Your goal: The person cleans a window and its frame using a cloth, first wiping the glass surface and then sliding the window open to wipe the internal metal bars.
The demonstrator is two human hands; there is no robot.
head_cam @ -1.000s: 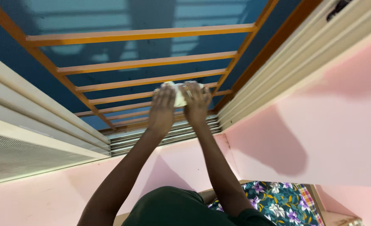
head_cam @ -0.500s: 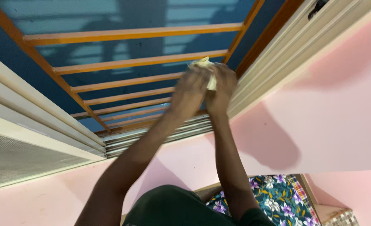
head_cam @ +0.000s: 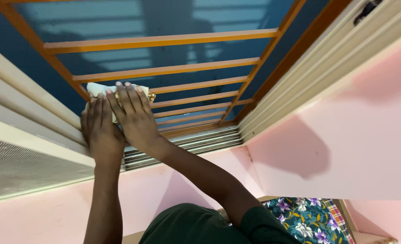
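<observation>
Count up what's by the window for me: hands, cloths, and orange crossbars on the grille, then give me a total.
Hands: 2, the left hand and the right hand, both pressed on the cloth
Cloths: 1, a pale cloth
Crossbars: 7 that can be told apart, the top crossbar downward; the lowest ones crowd together
Total: 10
</observation>
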